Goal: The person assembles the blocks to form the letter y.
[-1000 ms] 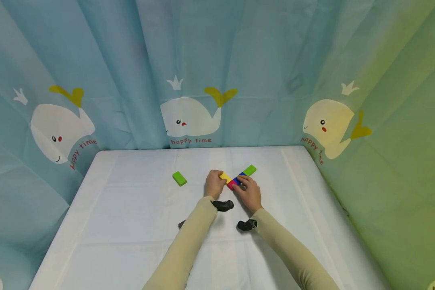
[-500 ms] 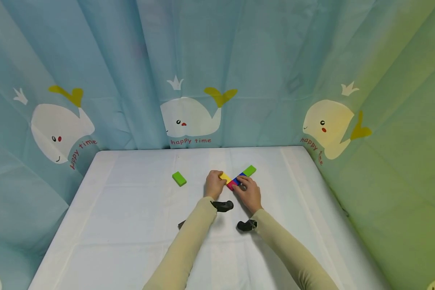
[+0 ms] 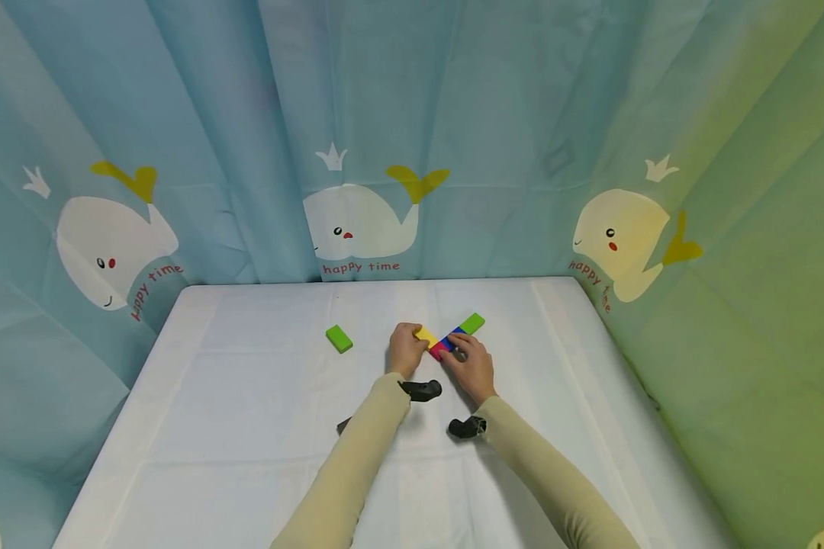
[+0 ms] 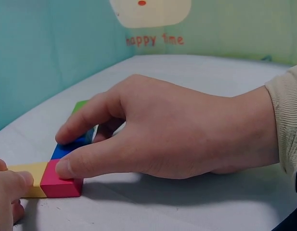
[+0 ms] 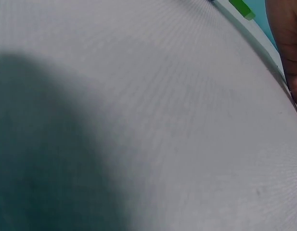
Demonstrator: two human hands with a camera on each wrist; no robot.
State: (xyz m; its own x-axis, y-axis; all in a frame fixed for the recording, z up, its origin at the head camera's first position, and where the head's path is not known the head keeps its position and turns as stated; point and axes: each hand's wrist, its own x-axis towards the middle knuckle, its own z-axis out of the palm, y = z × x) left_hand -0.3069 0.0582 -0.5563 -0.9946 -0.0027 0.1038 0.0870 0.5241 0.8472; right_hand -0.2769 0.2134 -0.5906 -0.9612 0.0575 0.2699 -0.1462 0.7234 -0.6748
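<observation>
Four-colour blocks form a V on the white cloth: a yellow block, a red block, a blue block and a green block meet end to end. My left hand pinches the yellow block at its outer end. With its thumb on the red block and its forefinger on the blue block, my right hand holds the corner of the V. Its other fingers are partly hidden. In the left wrist view, the left thumb rests on the yellow block.
A loose green block lies left of the left hand. Under the left forearm a small dark object peeks out. Black wrist mounts stick out from both sleeves. A whale-print curtain stands behind the table.
</observation>
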